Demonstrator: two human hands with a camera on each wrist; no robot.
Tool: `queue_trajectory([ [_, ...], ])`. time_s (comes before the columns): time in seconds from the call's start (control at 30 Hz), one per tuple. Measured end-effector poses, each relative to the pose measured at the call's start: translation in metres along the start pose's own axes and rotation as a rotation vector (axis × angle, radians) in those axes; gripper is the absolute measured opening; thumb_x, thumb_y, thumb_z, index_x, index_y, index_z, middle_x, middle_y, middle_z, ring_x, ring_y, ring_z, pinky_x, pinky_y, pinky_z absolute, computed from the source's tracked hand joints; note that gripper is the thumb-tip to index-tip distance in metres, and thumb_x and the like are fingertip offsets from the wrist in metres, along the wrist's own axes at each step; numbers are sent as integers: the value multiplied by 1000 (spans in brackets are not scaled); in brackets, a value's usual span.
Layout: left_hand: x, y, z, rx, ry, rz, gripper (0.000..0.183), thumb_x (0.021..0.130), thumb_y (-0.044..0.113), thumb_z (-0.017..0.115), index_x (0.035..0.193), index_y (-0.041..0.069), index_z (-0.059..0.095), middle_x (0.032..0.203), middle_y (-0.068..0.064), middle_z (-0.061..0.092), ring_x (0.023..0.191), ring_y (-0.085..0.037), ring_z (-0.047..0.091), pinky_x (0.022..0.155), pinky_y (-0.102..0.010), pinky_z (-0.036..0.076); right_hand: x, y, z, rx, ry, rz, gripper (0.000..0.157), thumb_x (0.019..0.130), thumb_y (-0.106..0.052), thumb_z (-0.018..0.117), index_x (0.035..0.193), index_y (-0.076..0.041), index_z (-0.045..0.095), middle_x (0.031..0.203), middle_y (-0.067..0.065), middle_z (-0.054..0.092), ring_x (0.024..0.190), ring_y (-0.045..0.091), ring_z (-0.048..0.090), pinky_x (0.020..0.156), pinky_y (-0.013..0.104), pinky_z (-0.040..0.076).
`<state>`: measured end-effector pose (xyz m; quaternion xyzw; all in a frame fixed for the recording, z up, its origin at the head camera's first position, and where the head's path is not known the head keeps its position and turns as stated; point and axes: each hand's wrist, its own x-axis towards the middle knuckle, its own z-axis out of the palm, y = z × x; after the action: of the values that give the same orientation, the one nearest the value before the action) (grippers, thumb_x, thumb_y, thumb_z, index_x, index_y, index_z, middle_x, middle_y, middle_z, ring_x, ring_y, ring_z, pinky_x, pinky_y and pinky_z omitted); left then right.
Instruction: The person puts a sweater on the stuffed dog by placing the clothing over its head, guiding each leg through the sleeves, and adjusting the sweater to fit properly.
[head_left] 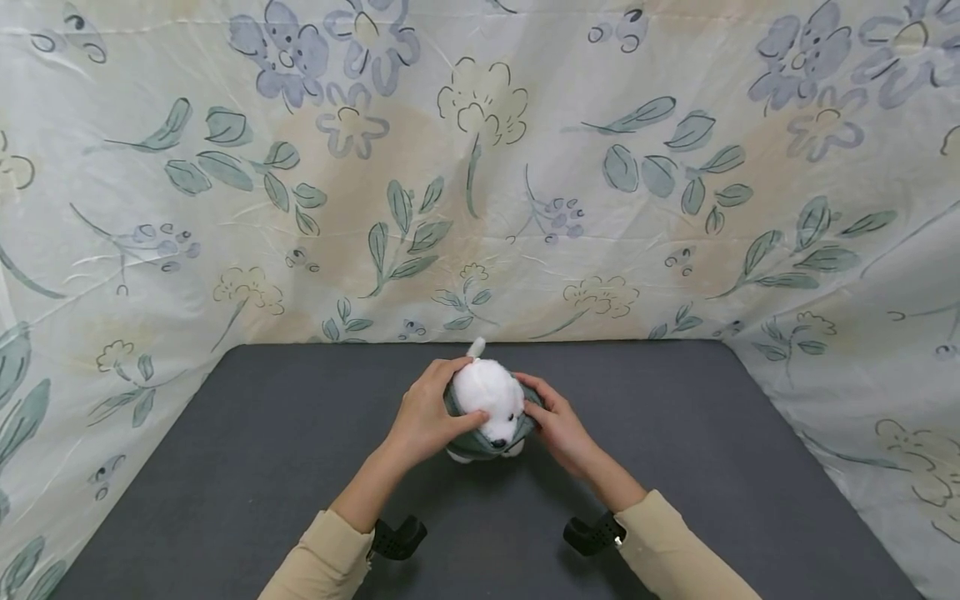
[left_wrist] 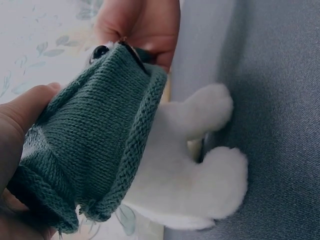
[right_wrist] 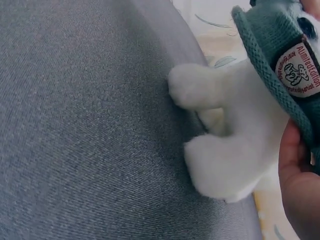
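Note:
A white plush dog point(head_left: 486, 390) stands upright on the dark grey table, its head poking out of a green knitted garment point(left_wrist: 100, 115). My left hand point(head_left: 429, 415) grips the garment at one side of the head, thumb over its upper edge near the face. On the other side, my right hand point(head_left: 561, 427) holds the knit, with its thumb at the rolled edge in the right wrist view. A dark patch with red lettering point(right_wrist: 299, 71) sits on the front of the garment. White plush legs point(left_wrist: 220, 175) show below the knit; the back is hidden in the head view.
The grey tabletop point(head_left: 262, 467) spreads around the toy. A pale curtain with printed flowers and leaves point(head_left: 480, 208) hangs behind the table and along both sides. Black wrist-worn devices point(head_left: 400, 537) sit at both cuffs, close over the table.

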<state>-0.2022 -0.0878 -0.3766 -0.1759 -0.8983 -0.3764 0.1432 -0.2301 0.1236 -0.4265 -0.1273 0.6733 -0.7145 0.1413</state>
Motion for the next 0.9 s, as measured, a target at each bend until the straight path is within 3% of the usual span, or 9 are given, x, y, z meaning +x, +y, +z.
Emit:
queue_trajectory([
  [0.13,0,0,0,2,6,-5,69,69,30,81,129,15,50,117,-4,53,102,-23,56,78,-43,50,0,1,1,24,-10,13,43,98,-8,38,140,-13,33,144,8,30,119,19,40,87,29,42],
  [0.4,-1,-1,0,-3,12,0,70,69,30,81,129,16,50,117,-3,53,103,-22,56,79,-42,50,1,5,2,27,-49,-14,45,98,-10,41,141,-12,31,147,8,25,126,20,33,91,29,41],
  [0.7,-2,0,-1,-7,5,-17,69,69,30,81,129,16,50,118,-3,53,104,-22,56,80,-43,49,1,14,3,-330,129,-82,41,94,-10,52,134,-7,47,139,13,43,133,27,31,106,46,27],
  [0.9,-1,0,-1,5,-11,-18,68,70,31,80,129,15,50,118,-4,53,105,-23,55,81,-43,49,-3,7,-7,-526,146,-99,37,94,-18,54,130,-14,53,125,9,53,110,25,50,85,38,44],
])
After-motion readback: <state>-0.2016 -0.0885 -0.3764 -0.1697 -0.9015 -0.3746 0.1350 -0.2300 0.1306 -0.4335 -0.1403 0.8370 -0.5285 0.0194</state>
